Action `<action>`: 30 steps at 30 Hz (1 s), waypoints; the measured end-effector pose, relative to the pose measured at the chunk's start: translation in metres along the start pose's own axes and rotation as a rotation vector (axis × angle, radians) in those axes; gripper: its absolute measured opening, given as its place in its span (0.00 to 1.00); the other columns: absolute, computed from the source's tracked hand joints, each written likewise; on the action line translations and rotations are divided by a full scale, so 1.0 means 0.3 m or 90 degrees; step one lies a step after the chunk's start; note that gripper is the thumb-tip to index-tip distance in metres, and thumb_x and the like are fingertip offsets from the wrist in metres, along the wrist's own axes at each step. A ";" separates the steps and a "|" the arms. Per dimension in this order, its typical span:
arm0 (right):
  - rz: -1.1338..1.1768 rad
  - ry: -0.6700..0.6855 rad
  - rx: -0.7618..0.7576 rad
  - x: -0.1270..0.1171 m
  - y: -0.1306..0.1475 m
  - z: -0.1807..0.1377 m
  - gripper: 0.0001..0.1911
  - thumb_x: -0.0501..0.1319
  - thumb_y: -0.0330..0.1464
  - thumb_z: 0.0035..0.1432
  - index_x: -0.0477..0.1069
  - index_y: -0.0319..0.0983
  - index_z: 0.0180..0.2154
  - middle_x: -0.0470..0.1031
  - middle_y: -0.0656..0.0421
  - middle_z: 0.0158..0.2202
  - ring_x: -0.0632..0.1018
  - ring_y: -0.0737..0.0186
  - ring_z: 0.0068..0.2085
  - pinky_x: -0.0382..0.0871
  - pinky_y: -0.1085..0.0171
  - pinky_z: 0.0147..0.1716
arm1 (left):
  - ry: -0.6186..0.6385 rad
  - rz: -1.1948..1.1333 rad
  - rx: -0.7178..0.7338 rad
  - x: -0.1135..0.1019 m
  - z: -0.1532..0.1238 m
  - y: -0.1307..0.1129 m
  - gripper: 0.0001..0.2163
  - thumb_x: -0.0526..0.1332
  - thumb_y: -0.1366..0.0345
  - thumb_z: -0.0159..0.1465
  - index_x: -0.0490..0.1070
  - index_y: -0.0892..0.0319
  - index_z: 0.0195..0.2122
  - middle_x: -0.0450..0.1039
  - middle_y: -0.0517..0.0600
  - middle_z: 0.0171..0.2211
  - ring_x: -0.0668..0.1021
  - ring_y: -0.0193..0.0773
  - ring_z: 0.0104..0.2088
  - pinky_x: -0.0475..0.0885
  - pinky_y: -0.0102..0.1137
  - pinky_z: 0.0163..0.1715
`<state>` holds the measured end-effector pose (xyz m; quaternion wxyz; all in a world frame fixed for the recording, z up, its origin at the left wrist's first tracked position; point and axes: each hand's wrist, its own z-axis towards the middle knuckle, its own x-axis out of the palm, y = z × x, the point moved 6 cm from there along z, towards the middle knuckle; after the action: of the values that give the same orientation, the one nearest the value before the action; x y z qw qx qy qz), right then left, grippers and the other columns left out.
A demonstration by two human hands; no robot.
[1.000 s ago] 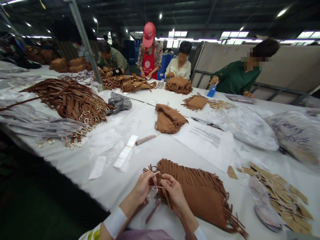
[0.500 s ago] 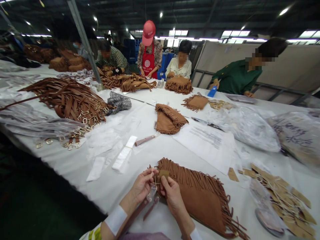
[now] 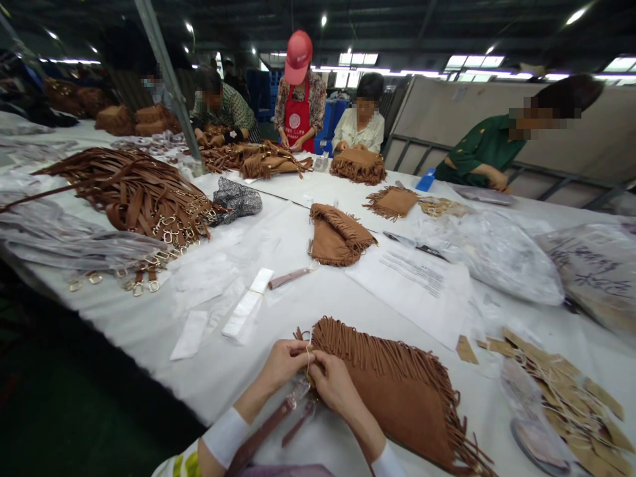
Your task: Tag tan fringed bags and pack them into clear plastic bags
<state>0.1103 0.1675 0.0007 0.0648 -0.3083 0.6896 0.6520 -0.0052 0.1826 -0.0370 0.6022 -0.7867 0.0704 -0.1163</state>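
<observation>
A brown fringed suede bag [image 3: 397,391] lies on the white table [image 3: 308,298] right in front of me. My left hand [image 3: 281,364] and my right hand [image 3: 334,384] meet at the bag's near left corner. Both pinch a thin pale string [image 3: 309,354] there, fingers pressed together. A brown strap [image 3: 268,427] with a metal clasp runs from that corner down toward me under my left wrist.
Paper hang tags [image 3: 561,391] lie in a heap at the right. A printed sheet [image 3: 412,278], plastic bags [image 3: 491,248], another fringed bag [image 3: 338,235] and a pile of brown straps [image 3: 139,192] lie farther off. Several people work along the far side.
My hands have drawn closer together at the bag's corner. The tan tag seen by my right fingers half a second ago is out of sight, and the string is now pinched between both hands.
</observation>
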 end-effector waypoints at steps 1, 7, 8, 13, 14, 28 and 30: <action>-0.006 0.009 0.001 0.006 -0.006 0.001 0.12 0.51 0.30 0.53 0.73 0.38 0.27 0.76 0.58 0.26 0.74 0.61 0.28 0.63 0.67 0.29 | 0.010 0.023 0.004 -0.003 0.002 -0.008 0.15 0.65 0.59 0.52 0.79 0.65 0.35 0.77 0.49 0.26 0.76 0.38 0.29 0.68 0.28 0.30; 0.011 -0.074 0.080 0.020 -0.091 -0.022 0.14 0.56 0.37 0.54 0.74 0.37 0.24 0.76 0.57 0.23 0.75 0.60 0.27 0.63 0.67 0.26 | 0.015 0.198 0.040 -0.030 -0.007 -0.055 0.12 0.61 0.64 0.53 0.79 0.58 0.37 0.78 0.46 0.25 0.75 0.37 0.29 0.65 0.26 0.28; 0.032 -0.102 0.090 0.012 -0.104 -0.031 0.14 0.56 0.38 0.53 0.75 0.37 0.26 0.77 0.57 0.25 0.76 0.59 0.28 0.65 0.66 0.28 | 0.004 0.248 0.046 -0.043 -0.008 -0.061 0.12 0.60 0.65 0.53 0.79 0.57 0.37 0.78 0.46 0.26 0.76 0.38 0.30 0.66 0.26 0.29; 0.022 -0.270 0.083 -0.122 -0.129 -0.126 0.17 0.56 0.42 0.54 0.77 0.38 0.36 0.80 0.52 0.36 0.78 0.56 0.35 0.70 0.62 0.38 | -0.183 0.397 0.044 -0.234 0.004 -0.088 0.13 0.56 0.66 0.55 0.78 0.59 0.38 0.80 0.51 0.34 0.79 0.40 0.33 0.71 0.29 0.35; -0.002 -0.302 0.088 -0.164 -0.137 -0.157 0.18 0.56 0.44 0.54 0.77 0.39 0.37 0.80 0.52 0.37 0.78 0.55 0.36 0.70 0.61 0.39 | -0.221 0.406 0.035 -0.285 0.004 -0.088 0.13 0.56 0.65 0.56 0.77 0.60 0.39 0.80 0.52 0.35 0.79 0.40 0.34 0.71 0.30 0.36; -0.193 -0.603 0.599 -0.523 -0.465 -0.819 0.26 0.53 0.50 0.45 0.73 0.40 0.39 0.79 0.51 0.29 0.78 0.45 0.36 0.68 0.54 0.37 | -0.242 0.558 0.058 -0.287 -0.176 -0.061 0.17 0.50 0.53 0.63 0.73 0.59 0.35 0.74 0.52 0.30 0.76 0.43 0.33 0.68 0.34 0.35; -0.183 -0.574 0.599 -0.488 -0.481 -0.851 0.25 0.52 0.51 0.45 0.73 0.40 0.35 0.79 0.50 0.29 0.78 0.44 0.36 0.68 0.54 0.37 | -0.124 0.544 0.012 -0.187 -0.177 -0.018 0.17 0.51 0.52 0.62 0.73 0.59 0.32 0.73 0.49 0.25 0.75 0.41 0.29 0.66 0.32 0.31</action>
<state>0.3811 -0.0165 -0.0153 0.5606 -0.0337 0.7580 0.3317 -0.0736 0.1488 -0.0242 0.6074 -0.6886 0.3312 0.2172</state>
